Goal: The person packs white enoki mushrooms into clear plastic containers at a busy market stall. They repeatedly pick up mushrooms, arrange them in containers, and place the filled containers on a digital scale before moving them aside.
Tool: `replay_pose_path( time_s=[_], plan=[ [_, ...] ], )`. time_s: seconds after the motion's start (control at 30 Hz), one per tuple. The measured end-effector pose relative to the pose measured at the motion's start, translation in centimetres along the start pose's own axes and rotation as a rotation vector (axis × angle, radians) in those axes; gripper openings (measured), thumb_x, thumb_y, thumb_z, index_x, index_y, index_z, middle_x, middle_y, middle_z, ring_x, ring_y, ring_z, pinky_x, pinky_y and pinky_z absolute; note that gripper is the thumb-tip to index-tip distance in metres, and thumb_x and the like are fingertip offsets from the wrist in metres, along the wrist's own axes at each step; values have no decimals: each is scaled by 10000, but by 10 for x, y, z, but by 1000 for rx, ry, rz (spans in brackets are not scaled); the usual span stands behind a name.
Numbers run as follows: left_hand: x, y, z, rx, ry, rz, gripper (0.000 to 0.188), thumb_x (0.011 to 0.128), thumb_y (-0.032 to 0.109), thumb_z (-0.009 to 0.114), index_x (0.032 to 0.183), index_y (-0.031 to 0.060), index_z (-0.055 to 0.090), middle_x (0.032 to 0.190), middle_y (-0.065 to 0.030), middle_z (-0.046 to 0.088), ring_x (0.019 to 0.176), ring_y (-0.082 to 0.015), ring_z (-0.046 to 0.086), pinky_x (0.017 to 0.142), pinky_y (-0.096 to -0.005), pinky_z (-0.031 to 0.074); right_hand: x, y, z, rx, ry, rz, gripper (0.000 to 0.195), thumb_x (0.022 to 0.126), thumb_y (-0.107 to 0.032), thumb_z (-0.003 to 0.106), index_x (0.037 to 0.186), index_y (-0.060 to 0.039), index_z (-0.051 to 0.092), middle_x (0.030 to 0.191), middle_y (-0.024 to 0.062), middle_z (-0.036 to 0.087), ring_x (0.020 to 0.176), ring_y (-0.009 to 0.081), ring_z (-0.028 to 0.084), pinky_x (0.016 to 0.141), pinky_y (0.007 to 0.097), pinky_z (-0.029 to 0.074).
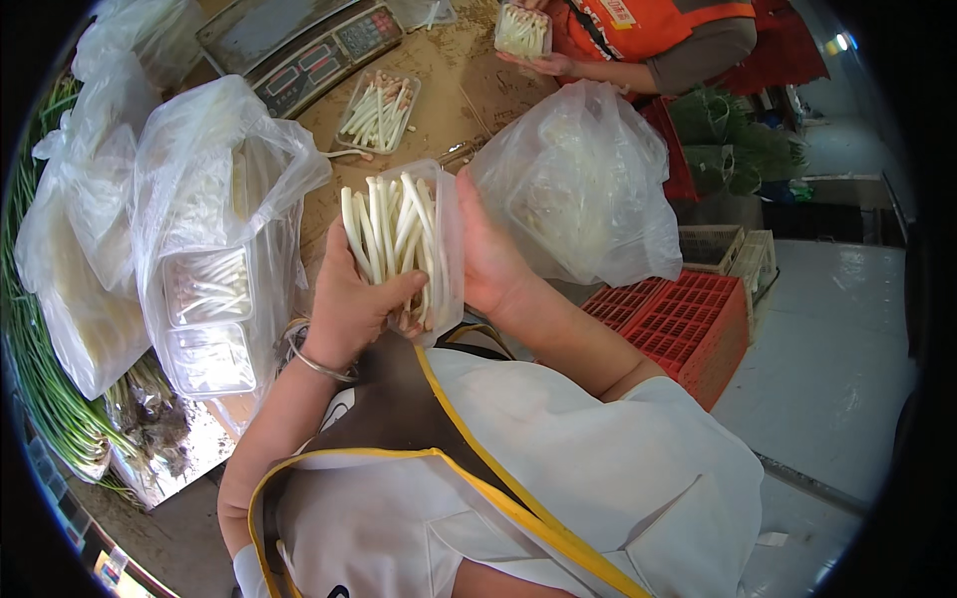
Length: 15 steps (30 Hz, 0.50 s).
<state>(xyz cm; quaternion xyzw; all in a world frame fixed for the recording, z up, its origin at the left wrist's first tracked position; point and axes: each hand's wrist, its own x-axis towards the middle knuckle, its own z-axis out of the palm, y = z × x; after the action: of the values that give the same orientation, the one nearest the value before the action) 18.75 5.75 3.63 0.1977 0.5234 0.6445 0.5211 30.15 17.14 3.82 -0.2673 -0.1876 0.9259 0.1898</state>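
My left hand (350, 288), with a bangle at its wrist, grips a clear plastic tray (451, 247) from the left, its thumb over the contents. White stalks (389, 220) of produce with brownish-pink ends fill this tray lengthwise. Against the tray's right wall lies my right hand (490, 247), its fingers partly hidden behind it. The tray is held tilted up in front of my body, above the table's near edge. Beyond it, a second clear tray (379, 112) of similar stalks rests on the table, with a loose stalk (348, 154) beside it.
A digital scale (318, 63) stands at the back left. Plastic bags (217, 164) with packed trays (209, 288) crowd the left; another bag (583, 187) sits right. Green-leaved vegetables (52, 359) line the left rim. Opposite, a person (635, 37) holds a tray (523, 31). Red crates (688, 321) stand right.
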Motion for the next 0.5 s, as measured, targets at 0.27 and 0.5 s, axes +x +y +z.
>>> replay_pose_path(
  time_s=[0.27, 0.5],
  plan=[
    [7, 5, -14, -108, -43, -85, 618, 779, -99, 662, 1335, 4, 415, 1190, -94, 598, 1051, -174, 621, 912, -310, 507, -5, -7, 11, -56, 33, 12, 688, 971, -650, 325, 1327, -85, 490, 1273, 97, 581, 1130, 239, 576, 968, 424, 478],
    [6, 6, -22, -181, -77, -154, 579, 811, -82, 583, 1351, 10, 395, 1204, -104, 586, 1048, -179, 616, 915, -311, 500, -3, -7, 5, -18, -29, 42, 747, 938, -697, 339, 1340, -85, 485, 1285, 109, 577, 1118, 257, 589, 942, 453, 498]
  ],
)
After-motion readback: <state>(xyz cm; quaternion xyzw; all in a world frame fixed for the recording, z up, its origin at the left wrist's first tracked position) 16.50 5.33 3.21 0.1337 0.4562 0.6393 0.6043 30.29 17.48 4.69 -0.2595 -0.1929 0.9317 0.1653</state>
